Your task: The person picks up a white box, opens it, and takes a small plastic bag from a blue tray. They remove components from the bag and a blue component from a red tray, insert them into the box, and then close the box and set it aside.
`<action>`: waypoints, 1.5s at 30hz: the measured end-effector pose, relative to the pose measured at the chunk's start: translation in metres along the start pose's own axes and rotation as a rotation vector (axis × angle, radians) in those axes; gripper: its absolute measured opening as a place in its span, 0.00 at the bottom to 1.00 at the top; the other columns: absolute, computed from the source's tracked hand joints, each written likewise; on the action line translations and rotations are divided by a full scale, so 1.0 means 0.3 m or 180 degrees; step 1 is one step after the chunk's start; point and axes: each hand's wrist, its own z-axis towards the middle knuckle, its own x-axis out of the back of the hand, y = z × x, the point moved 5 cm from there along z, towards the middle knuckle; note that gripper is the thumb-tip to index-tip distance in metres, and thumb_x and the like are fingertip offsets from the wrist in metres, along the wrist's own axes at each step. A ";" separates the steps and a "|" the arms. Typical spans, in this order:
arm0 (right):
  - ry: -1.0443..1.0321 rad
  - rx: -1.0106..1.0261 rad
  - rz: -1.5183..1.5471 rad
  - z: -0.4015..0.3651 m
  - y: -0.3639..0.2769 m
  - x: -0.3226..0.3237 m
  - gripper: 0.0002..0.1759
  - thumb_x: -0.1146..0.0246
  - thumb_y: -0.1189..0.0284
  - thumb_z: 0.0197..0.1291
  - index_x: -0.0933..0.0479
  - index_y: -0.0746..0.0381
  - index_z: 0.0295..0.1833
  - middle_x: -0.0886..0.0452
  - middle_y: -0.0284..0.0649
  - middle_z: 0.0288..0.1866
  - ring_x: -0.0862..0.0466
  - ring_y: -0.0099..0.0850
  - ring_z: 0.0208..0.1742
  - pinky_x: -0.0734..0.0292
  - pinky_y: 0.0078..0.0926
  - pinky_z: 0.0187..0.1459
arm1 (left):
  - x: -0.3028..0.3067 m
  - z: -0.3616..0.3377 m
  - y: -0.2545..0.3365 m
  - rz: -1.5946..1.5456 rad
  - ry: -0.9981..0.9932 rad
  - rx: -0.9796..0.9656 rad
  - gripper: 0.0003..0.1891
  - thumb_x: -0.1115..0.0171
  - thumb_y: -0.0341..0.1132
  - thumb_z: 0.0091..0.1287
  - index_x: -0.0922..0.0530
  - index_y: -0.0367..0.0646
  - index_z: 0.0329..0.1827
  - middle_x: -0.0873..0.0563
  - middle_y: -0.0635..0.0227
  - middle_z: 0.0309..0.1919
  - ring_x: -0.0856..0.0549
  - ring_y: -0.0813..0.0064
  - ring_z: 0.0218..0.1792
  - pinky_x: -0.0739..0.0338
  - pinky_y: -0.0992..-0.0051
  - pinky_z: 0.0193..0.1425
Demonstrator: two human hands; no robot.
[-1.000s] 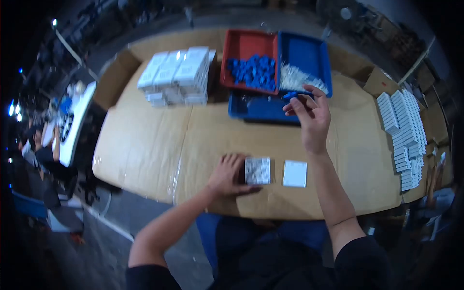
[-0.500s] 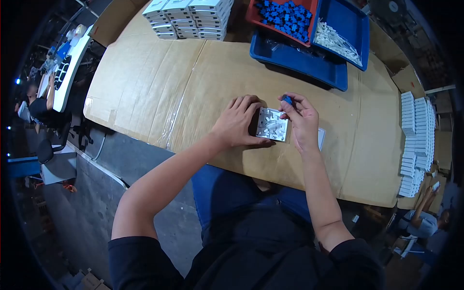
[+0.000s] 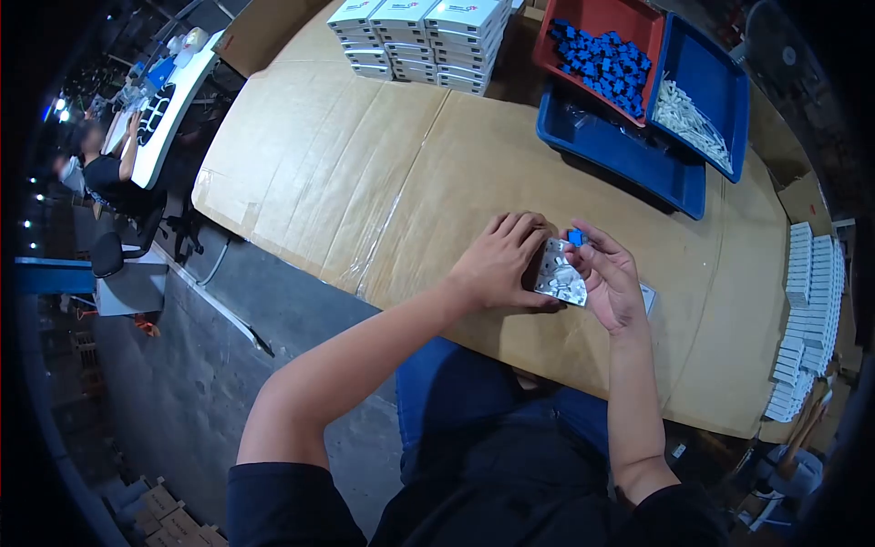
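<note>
My left hand [image 3: 501, 264] grips a small, square white plastic housing [image 3: 559, 278] by its left side, thumb along the near edge and fingers over the far one. The open face of the housing is turned up and shows several moulded parts inside. Between the thumb and fingers of my right hand [image 3: 615, 278] is a small blue plastic piece [image 3: 575, 237], held at the upper right corner of the housing. My right hand covers part of the housing's right side. Beside my right wrist a flat white piece [image 3: 648, 296] lies partly hidden on the cardboard.
Cardboard [image 3: 365, 173] covers the table. At the back stand stacked white boxes [image 3: 419, 41], a red tray [image 3: 652, 36] of blue pieces, a blue tray [image 3: 738, 91] of white sticks and another blue tray [image 3: 629, 173]. White stacks [image 3: 807, 310] line the right. Co-workers sit at both sides.
The view has shifted, so the table appears lower and further right. My right hand has come closer to the housing with the blue piece. My left hand keeps its grip.
</note>
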 end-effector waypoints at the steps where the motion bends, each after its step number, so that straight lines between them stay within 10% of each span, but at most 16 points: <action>1: 0.0023 -0.0005 0.0071 0.001 -0.008 0.006 0.23 0.34 0.81 0.73 0.22 0.70 0.71 0.12 0.48 0.60 0.12 0.30 0.56 0.15 0.27 0.63 | -0.001 0.006 -0.001 -0.0001 0.0004 0.0010 0.52 0.29 0.73 0.55 0.26 0.37 0.71 0.25 0.53 0.66 0.27 0.52 0.71 0.34 0.56 0.77; 9: 0.0256 0.1537 -0.4207 -0.026 -0.080 -0.099 0.21 0.25 0.78 0.59 0.15 0.66 0.59 0.12 0.46 0.56 0.13 0.41 0.59 0.18 0.36 0.61 | 0.005 0.006 -0.004 -0.0151 0.0159 -0.0077 0.51 0.27 0.71 0.55 0.26 0.35 0.69 0.24 0.52 0.66 0.27 0.51 0.71 0.34 0.55 0.77; 27: 0.0419 0.2494 -0.5190 -0.043 0.019 -0.088 0.14 0.25 0.74 0.59 0.10 0.61 0.52 0.11 0.37 0.58 0.15 0.37 0.63 0.25 0.43 0.71 | 0.005 0.010 -0.001 -0.0178 0.0084 -0.0041 0.50 0.24 0.68 0.54 0.26 0.37 0.69 0.25 0.54 0.68 0.27 0.52 0.72 0.33 0.54 0.76; 36: 0.0273 0.1435 -0.5205 -0.051 -0.008 -0.060 0.15 0.33 0.64 0.72 0.10 0.58 0.57 0.20 0.41 0.69 0.23 0.40 0.73 0.49 0.61 0.82 | 0.008 0.012 0.005 -0.0127 -0.0068 -0.0077 0.50 0.22 0.61 0.54 0.29 0.41 0.76 0.27 0.52 0.70 0.28 0.50 0.73 0.34 0.53 0.77; 40: 0.0464 0.1583 -0.3272 -0.115 -0.089 0.063 0.16 0.32 0.71 0.72 0.13 0.60 0.62 0.24 0.48 0.75 0.27 0.48 0.78 0.37 0.48 0.81 | 0.017 -0.003 0.032 -0.0450 0.0102 0.0168 0.52 0.23 0.59 0.57 0.33 0.42 0.81 0.27 0.49 0.69 0.27 0.48 0.71 0.33 0.51 0.77; 45: 0.0762 0.0977 -0.4729 -0.369 -0.160 0.218 0.30 0.23 0.70 0.58 0.17 0.58 0.68 0.26 0.47 0.78 0.27 0.47 0.78 0.28 0.40 0.75 | 0.014 -0.035 0.063 0.0104 0.0621 0.0487 0.53 0.23 0.62 0.58 0.34 0.40 0.81 0.26 0.44 0.68 0.28 0.45 0.71 0.35 0.49 0.76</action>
